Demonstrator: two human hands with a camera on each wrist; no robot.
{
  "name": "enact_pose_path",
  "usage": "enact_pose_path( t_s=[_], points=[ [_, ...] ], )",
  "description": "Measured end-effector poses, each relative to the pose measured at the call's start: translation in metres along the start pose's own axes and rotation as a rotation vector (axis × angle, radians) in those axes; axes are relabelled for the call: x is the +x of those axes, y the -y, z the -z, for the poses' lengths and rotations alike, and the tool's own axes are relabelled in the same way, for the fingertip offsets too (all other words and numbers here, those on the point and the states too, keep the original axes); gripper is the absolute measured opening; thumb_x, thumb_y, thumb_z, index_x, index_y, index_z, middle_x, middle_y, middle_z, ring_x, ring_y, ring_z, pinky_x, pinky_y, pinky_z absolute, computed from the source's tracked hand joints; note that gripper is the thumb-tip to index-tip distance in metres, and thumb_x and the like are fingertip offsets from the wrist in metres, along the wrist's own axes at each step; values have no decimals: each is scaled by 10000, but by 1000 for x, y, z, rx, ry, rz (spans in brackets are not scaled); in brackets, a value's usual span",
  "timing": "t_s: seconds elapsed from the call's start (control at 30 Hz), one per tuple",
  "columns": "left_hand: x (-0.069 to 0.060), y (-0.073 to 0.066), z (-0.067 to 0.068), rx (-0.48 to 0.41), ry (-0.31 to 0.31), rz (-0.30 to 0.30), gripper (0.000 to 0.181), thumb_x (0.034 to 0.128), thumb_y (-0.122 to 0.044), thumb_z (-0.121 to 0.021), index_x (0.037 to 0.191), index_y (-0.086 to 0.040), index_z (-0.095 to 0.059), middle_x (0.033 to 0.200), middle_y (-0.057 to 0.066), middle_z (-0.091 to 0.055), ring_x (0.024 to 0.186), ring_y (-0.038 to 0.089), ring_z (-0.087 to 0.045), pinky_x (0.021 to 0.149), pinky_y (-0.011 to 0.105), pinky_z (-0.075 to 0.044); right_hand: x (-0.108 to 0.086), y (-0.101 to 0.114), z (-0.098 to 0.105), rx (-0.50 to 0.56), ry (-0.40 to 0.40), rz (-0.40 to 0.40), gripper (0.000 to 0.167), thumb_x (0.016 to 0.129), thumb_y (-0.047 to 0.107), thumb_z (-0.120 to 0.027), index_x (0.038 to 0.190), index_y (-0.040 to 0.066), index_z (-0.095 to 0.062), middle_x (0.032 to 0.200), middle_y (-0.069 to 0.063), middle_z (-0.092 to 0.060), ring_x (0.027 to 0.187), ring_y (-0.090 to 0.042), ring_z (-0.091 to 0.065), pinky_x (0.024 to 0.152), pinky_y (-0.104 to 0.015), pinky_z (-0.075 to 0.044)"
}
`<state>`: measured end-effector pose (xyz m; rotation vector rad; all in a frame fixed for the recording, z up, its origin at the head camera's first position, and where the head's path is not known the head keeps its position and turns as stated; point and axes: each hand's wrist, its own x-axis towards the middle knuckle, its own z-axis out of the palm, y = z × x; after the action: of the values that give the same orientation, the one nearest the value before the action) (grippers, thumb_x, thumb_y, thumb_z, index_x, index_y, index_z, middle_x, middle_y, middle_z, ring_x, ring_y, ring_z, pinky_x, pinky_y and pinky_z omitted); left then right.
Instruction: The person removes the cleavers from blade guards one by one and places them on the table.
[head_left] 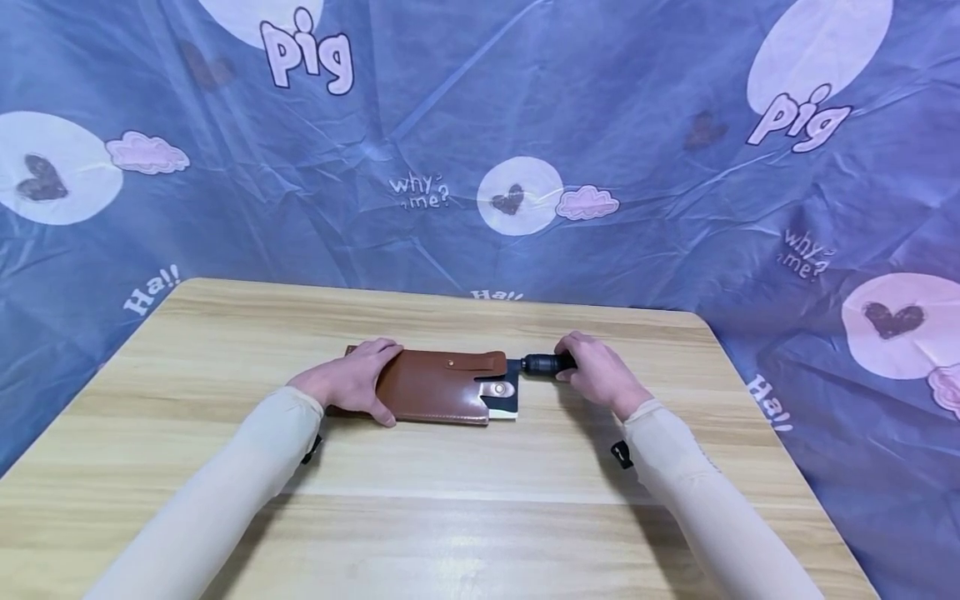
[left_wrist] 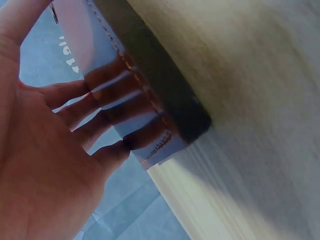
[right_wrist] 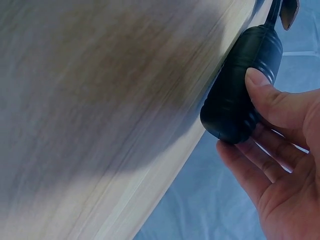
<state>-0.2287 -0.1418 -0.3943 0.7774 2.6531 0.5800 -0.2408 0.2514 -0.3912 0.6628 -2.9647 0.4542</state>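
A brown leather sheath (head_left: 431, 387) lies flat on the wooden table. From its right end shows a short stretch of a cleaver's blade (head_left: 512, 400), dark above with a bright lower edge; the rest is hidden inside. My left hand (head_left: 356, 382) holds the sheath's left part from above, thumb by the near edge and fingers at the far side. In the left wrist view, its fingers (left_wrist: 75, 107) meet the glossy leather. My right hand (head_left: 596, 375) grips the cleaver's ridged black handle (right_wrist: 240, 80), with the thumb on one side and fingers on the other.
A strap with a metal snap (head_left: 499, 389) lies by the sheath's mouth. The pale wood table (head_left: 450, 517) reaches back to a blue printed cloth (head_left: 450, 108), which hangs behind and along both sides.
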Motion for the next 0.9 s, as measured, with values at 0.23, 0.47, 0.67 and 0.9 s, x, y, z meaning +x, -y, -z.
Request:
enact_pose_path(
  t_s=[0.23, 0.47, 0.67, 0.9],
  points=[
    [-4, 0, -3, 7, -19, -6, 1139, 647, -400, -902, 1492, 67, -298, 1509, 235, -293, 1387, 413, -253, 1078, 560, -278, -3, 0, 1, 4, 9, -2, 301, 800, 39, -794, 1069, 4, -663, 1053, -108, -628, 1001, -353, -620, 914, -495, -472],
    [-4, -1, -4, 19, -30, -26, 1131, 642, -400, -903, 1478, 80, -313, 1492, 248, -313, 1376, 425, -265, 1079, 569, -270, -5, -1, 2, 2, 8, 6, 301, 800, 36, -790, 1070, 1, -664, 1057, -115, -631, 1004, -356, -618, 921, -499, -468],
    [-4, 1, -5, 12, -34, -26, 1138, 636, -402, -906, 1480, 78, -311, 1497, 248, -306, 1380, 423, -258, 1082, 570, -264, -5, -1, 2, 4, 13, 6, 303, 806, 43, -788, 1077, 2, -660, 1062, -115, -628, 1011, -353, -616, 928, -499, -463],
    [-4, 0, -5, 11, -35, -24, 1138, 640, -401, -905, 1482, 79, -308, 1501, 257, -303, 1383, 427, -256, 1082, 574, -263, -6, -1, 2, 2, 6, -2, 303, 804, 39, -791, 1075, 1, -662, 1057, -118, -630, 1002, -359, -617, 917, -502, -467]
  ],
)
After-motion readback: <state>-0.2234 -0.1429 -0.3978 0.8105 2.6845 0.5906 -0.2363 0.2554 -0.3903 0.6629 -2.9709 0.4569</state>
